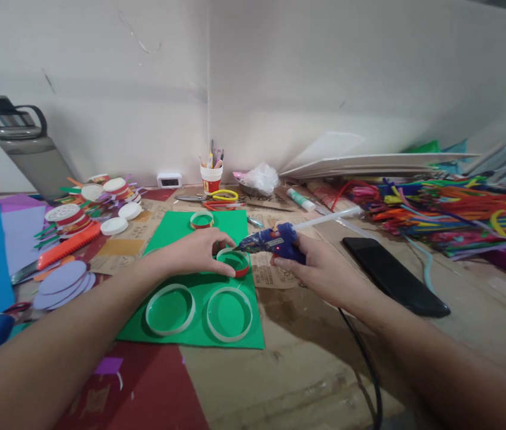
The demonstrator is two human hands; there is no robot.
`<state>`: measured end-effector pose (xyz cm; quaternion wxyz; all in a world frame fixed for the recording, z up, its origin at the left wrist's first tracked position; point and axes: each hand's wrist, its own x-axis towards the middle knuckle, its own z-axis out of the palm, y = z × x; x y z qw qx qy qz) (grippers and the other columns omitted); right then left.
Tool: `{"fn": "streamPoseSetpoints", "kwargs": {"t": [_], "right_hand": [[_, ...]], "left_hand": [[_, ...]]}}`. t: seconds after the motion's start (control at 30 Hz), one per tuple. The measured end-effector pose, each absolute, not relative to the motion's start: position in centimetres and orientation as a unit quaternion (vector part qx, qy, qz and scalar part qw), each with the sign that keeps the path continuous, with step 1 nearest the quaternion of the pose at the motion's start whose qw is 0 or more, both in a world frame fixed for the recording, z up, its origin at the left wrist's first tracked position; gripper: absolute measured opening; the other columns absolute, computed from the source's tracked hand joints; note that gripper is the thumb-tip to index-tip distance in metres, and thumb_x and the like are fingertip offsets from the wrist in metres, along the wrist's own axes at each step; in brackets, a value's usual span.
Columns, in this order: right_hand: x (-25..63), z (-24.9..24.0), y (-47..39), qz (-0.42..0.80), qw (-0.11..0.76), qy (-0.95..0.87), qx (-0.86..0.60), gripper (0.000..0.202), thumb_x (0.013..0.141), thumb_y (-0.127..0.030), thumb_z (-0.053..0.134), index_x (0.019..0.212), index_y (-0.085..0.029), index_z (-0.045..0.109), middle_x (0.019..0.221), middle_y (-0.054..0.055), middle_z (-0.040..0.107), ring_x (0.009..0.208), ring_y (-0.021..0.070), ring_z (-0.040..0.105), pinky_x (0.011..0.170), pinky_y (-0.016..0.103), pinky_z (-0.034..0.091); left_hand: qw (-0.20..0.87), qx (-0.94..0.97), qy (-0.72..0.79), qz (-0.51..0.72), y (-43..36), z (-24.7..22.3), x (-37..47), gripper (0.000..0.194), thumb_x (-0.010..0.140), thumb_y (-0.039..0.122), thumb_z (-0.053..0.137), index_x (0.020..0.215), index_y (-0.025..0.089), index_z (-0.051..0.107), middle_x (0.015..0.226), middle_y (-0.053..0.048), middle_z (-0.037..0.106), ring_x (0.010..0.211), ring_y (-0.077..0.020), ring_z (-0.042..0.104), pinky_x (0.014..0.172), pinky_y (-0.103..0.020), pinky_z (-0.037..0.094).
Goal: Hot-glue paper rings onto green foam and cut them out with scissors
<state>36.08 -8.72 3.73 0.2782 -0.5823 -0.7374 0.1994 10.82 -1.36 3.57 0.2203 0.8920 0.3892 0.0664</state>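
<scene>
Glue gun (279, 240) in right fingers (282, 266), green sheet (203, 275)

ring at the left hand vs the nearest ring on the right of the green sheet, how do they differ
The ring at the left hand is smaller with red on its outside; the near right ring is wider and looks whitish. Fingers touch the first, while no hand touches the second. Both are open rings over the green sheet.
</scene>
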Motion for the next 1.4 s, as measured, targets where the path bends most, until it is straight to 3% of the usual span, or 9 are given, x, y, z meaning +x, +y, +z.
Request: {"fn": "streamPoseSetpoints", "kwargs": {"t": [0.6, 0.8, 1.17, 1.4], "right_hand": [[35.94, 3.28, -8.71, 0.162, 0.255, -0.75, -0.589, 0.015, 0.084, -0.033, 0.06, 0.087, -0.019, 0.059, 0.083, 0.008, 0.067, 0.073, 0.0227, 0.059, 0.063, 0.033, 0.042], [35.64, 3.53, -9.1, 0.136, 0.241, -0.757, -0.592, 0.014, 0.084, -0.033, 0.058, 0.079, -0.02, 0.057, 0.074, 0.006, 0.066, 0.064, 0.0203, 0.056, 0.057, 0.031, 0.038], [35.67, 3.27, -8.88, 0.179, 0.265, -0.758, -0.568, 0.013, 0.085, -0.029, 0.06, 0.092, -0.019, 0.061, 0.087, 0.007, 0.069, 0.076, 0.0217, 0.061, 0.066, 0.031, 0.043], [35.49, 3.22, -8.71, 0.21, 0.286, -0.755, -0.551, 0.016, 0.084, -0.031, 0.062, 0.094, -0.019, 0.064, 0.085, 0.006, 0.07, 0.075, 0.0227, 0.063, 0.066, 0.032, 0.045]], "left_hand": [[0.224, 0.891, 0.389, 0.064, -1.56, 3.77, 10.87, 0.061, 0.071, 0.057, 0.073, 0.12, 0.021, 0.065, 0.11, -0.004, 0.067, 0.097, -0.0218, 0.061, 0.08, -0.029, 0.045], [0.231, 0.89, 0.386, 0.065, -1.53, 3.85, 10.89, 0.062, 0.071, 0.058, 0.073, 0.12, 0.02, 0.065, 0.109, -0.005, 0.067, 0.097, -0.022, 0.061, 0.079, -0.029, 0.045], [0.245, 0.88, 0.403, 0.058, -1.54, 3.84, 10.89, 0.063, 0.07, 0.057, 0.073, 0.12, 0.02, 0.064, 0.105, -0.005, 0.066, 0.093, -0.022, 0.06, 0.075, -0.029, 0.045], [0.241, 0.884, 0.396, 0.067, -1.44, 3.8, 10.73, 0.062, 0.069, 0.059, 0.074, 0.117, 0.021, 0.065, 0.105, -0.005, 0.066, 0.095, -0.0222, 0.06, 0.077, -0.029, 0.045]]}}
